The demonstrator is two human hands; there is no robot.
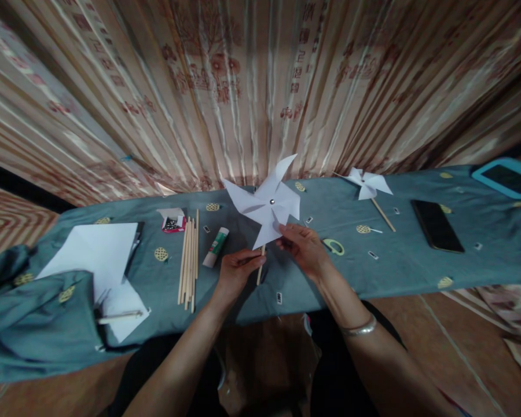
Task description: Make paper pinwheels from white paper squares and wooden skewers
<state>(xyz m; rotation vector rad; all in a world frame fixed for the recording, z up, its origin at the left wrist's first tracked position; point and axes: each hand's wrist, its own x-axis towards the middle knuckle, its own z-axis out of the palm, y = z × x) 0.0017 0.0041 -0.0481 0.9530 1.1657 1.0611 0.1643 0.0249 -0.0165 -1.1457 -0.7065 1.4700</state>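
Observation:
A white paper pinwheel [267, 202] with a silver pin at its centre stands upright over the blue-grey cloth. My left hand [237, 272] is closed around its thin wooden stick [259, 272], just below the paper. My right hand [304, 249] pinches the lower right blade of the pinwheel with its fingertips.
Left of my hands lie a glue stick [216, 247], several wooden sticks [189, 260], a small box of pins [172, 221] and white paper sheets [95, 255]. To the right are a second pinwheel [368, 184], green scissors [334, 247], a black phone [436, 225] and a blue-framed tablet [507, 176].

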